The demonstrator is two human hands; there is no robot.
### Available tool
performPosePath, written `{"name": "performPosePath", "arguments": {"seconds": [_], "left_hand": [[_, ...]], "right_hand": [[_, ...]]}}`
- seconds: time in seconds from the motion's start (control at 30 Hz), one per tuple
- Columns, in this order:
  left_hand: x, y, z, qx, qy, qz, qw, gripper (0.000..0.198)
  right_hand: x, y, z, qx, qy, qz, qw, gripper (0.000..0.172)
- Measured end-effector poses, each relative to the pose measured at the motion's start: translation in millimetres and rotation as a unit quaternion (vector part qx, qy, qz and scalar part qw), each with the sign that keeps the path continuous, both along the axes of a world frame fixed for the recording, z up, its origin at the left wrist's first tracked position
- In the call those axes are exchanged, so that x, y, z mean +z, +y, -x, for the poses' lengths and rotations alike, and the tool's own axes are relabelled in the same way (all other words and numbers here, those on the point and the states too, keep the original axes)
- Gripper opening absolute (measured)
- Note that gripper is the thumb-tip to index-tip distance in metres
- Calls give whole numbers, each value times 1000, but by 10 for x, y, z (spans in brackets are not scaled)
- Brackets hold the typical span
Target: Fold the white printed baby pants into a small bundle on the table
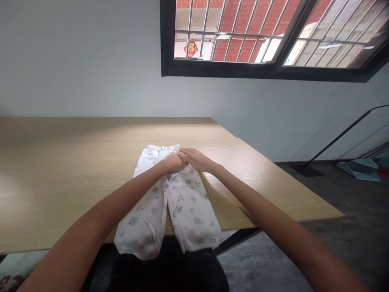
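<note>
A small pair of white trousers (194, 202), printed with green bears and pink spots, lies spread over the table's front edge. Its gathered elastic waistband points away from me, and both leg ends hang a little past the edge. My left hand (175, 161) rests on the upper right part of the trousers, fingers toward the right and partly covered. From the right, my right hand (197, 159) reaches in with its fingers stretched out flat, touching the left fingers at the side of the waist. Neither hand visibly lifts the fabric.
The light wooden table (75, 174) runs to the grey wall, its right edge slanting toward me. A barred window (225, 69) is above. On the floor at right stand a black metal stand (334, 142) and some pale blue items (358, 168). Patterned fabric (18, 267) shows at lower left.
</note>
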State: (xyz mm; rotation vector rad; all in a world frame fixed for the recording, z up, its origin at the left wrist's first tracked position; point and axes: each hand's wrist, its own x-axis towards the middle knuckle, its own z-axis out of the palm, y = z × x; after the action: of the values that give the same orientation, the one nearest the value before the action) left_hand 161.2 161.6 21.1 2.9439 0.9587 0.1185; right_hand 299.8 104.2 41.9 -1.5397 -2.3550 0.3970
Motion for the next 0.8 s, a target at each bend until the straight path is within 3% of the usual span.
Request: {"name": "performPosePath", "arguments": {"seconds": [0.13, 0.23, 0.33, 0.4, 0.5, 0.57, 0.63, 0.7, 0.73, 0.8], "left_hand": [[27, -229, -50, 23, 32, 8, 999, 42], [51, -678, -13, 19, 64, 39, 997, 61], [34, -1349, 154, -78, 72, 61, 993, 73], [17, -1756, 320, -178, 7, 57, 982, 79], [76, -2036, 522, -265, -33, 59, 962, 71], [209, -1945, 566, -299, -41, 112, 947, 61], [371, -1652, 559, -291, -67, 171, 939, 53], [474, -1206, 565, -226, -117, 157, 954, 47], [482, -949, 594, -171, -154, 112, 967, 46], [402, -429, 718, -63, -178, 24, 982, 47]], "right_hand": [[-220, 470, -13, 13, 8, 62, 998, 53], [-303, 548, -25, 24, -13, 51, 998, 53], [-316, 557, -27, 19, -57, 31, 998, 53], [-301, 551, -20, 18, -68, 28, 997, 53], [-278, 545, -21, 25, -67, 36, 997, 53], [-278, 546, -34, 28, -63, 32, 997, 52], [-289, 540, -39, 25, -59, 15, 998, 50], [-297, 506, 0, 13, -64, -14, 998, 48], [-294, 472, 46, 8, -64, -37, 997, 47], [-273, 377, 190, 22, -49, -95, 994, 46]]}}
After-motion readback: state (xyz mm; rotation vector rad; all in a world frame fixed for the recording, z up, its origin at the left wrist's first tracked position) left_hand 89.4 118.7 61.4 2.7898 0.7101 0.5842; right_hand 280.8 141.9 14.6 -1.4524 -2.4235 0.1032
